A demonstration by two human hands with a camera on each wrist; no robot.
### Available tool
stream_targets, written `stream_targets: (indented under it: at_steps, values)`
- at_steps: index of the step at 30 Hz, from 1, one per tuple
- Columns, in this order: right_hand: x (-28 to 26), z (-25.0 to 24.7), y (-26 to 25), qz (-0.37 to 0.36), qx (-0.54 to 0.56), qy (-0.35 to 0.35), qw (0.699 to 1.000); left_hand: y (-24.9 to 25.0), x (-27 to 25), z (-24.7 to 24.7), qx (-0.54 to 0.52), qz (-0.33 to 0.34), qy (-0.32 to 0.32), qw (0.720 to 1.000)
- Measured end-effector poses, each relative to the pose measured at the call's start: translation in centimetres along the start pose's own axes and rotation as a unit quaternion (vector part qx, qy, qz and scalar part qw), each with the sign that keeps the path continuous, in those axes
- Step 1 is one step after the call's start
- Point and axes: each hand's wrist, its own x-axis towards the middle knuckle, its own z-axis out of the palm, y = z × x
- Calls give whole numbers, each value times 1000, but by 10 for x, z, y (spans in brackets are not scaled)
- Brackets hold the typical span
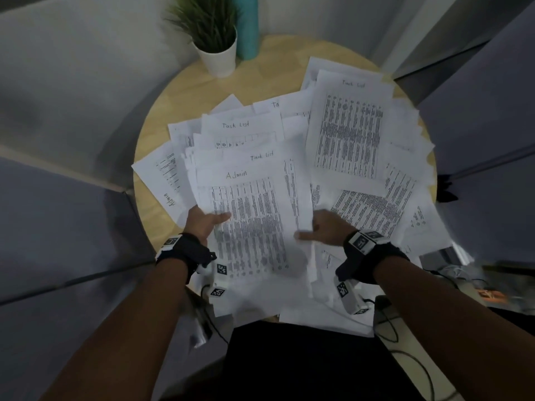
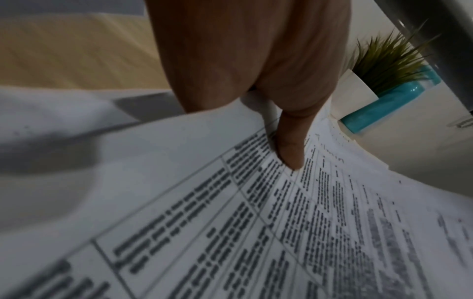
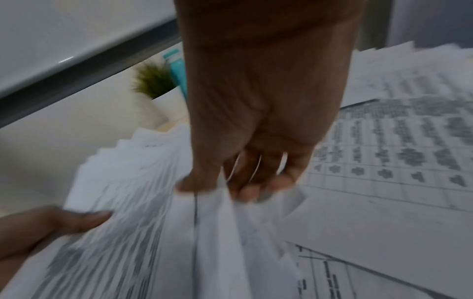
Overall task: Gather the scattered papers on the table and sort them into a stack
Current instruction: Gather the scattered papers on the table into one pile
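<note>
Many printed sheets lie scattered over a round wooden table. A gathered bundle topped by an "Admin" sheet sits at the near centre. My left hand holds the bundle's left edge, thumb on top of the sheet. My right hand pinches the bundle's right edge between thumb and curled fingers. A "Task List" sheet lies on loose papers to the right. More "Task List" sheets fan out behind the bundle.
A potted green plant in a white pot and a teal bottle stand at the table's far edge. Grey partition walls surround the table. Cables and small devices lie at the lower right beyond the papers.
</note>
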Motion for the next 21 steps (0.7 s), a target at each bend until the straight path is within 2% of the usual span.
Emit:
stream_targets:
  at_steps: [2,3,4,7,9,11,13,15,16,18,21]
  values:
    - [2,-4,11,23,61,154,986,1,2,-7,2,1,3,1000]
    - [6,-6,18,58,89,210,972,-1,6,-11,4,3,7,1000]
    - [9,-6,23,99,113,236,960,-4,9,-14,4,6,7,1000]
    - [19,-6,23,174,231,210,934,3,4,-14,5,4,2,1000]
    - [22,-6,15,168,319,184,914,3,5,-13,3,-2,8,1000]
    - [23,-5,5,149,356,150,910,2,4,-12,7,-8,12,1000]
    - [24,-2,-3,124,314,143,930,5,2,-12,5,-10,9,1000]
    - [24,-2,-9,114,173,166,964,3,4,-14,5,-20,12,1000]
    - [24,-2,-13,107,112,179,971,3,5,-14,7,-27,10,1000]
    - [21,-3,-20,79,54,202,975,2,5,-14,17,-22,8,1000]
    - [14,-4,-25,-4,50,208,977,7,0,-13,32,-18,12,999]
